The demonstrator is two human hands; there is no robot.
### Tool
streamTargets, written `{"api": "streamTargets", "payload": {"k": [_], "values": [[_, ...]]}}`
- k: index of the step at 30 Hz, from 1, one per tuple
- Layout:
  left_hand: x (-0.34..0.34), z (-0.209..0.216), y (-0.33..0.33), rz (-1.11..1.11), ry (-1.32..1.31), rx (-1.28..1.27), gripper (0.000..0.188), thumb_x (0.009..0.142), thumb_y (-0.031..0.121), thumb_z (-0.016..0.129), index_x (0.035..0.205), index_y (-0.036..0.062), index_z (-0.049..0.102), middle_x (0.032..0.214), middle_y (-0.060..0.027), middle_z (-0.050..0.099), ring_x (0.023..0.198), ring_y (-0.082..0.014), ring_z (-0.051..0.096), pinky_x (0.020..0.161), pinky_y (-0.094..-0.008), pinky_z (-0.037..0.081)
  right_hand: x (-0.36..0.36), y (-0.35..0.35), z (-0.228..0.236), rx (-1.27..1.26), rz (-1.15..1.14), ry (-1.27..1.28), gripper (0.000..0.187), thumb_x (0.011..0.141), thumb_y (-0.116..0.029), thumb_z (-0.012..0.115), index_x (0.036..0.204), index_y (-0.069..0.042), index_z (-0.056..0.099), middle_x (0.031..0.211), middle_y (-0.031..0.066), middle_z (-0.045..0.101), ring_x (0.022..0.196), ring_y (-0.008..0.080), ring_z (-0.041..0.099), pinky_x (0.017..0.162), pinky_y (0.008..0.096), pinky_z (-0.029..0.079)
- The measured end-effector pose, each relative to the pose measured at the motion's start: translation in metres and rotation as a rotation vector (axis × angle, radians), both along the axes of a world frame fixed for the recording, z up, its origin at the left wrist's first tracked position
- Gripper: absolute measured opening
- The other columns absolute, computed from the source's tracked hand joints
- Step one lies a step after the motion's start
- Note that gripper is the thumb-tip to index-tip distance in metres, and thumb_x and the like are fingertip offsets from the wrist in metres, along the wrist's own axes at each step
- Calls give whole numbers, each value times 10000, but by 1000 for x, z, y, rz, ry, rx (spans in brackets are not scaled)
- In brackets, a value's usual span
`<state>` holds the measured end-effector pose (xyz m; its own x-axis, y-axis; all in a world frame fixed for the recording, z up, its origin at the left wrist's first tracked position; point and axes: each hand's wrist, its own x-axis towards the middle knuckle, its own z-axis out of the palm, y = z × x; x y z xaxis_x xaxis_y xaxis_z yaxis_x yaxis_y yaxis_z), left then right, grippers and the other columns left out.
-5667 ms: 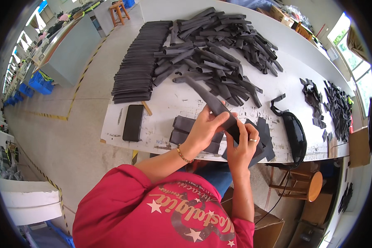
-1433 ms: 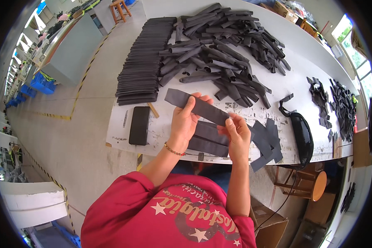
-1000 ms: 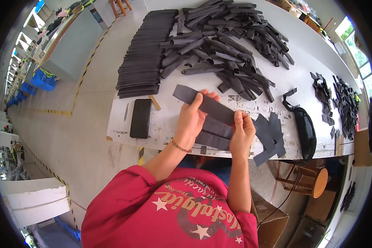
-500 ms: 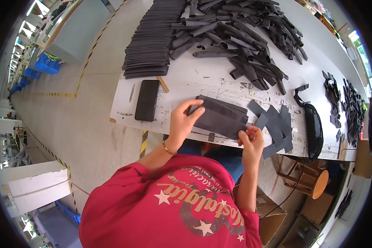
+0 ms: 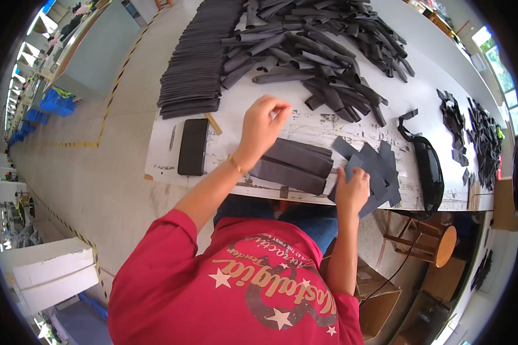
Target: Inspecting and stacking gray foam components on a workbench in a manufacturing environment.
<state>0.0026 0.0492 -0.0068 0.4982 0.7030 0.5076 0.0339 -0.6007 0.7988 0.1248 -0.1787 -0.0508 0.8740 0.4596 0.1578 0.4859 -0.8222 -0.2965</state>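
The left hand (image 5: 265,127) (a bracelet (image 5: 236,165) circles its wrist) hangs over the white surface (image 5: 230,103), its grip half curled and slack, with nothing seen in it. Just nearer the front edge, folded black strips (image 5: 290,173) lie in two rows side by side. The right hand (image 5: 353,192) is at the fanned flat black pieces (image 5: 380,167) beside them; whether its grip pinches one, I cannot tell. Loose black tubes (image 5: 328,57) lie farther back

Workshop, factory-type: big white worktable (image 5: 411,95) w/ blk strips (image 5: 325,54) in bulk, yellow flr tape (image 5: 86,144), blue crates (image 5: 57,102).
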Motion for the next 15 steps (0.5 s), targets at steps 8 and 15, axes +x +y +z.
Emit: {"api": "streamTargets", "payload": {"k": [8,15], "values": [[80,-12,94,294,-144,-53,130,836,131,673,844,2,674,767,-128,675,687,-239,658,656,-334,507,6,9,-23,-269,121,-77,201,845,-183,630,885,14,638,996,180,587,957,335,583,785,413,512],[112,-6,146,277,307,-514,504,871,367,654,689,-101,615,642,-186,649,516,-251,669,493,-338,514,12,-9,-41,-176,313,-303,88,768,-38,570,803,28,616,918,188,589,868,326,573,760,412,505]]}}
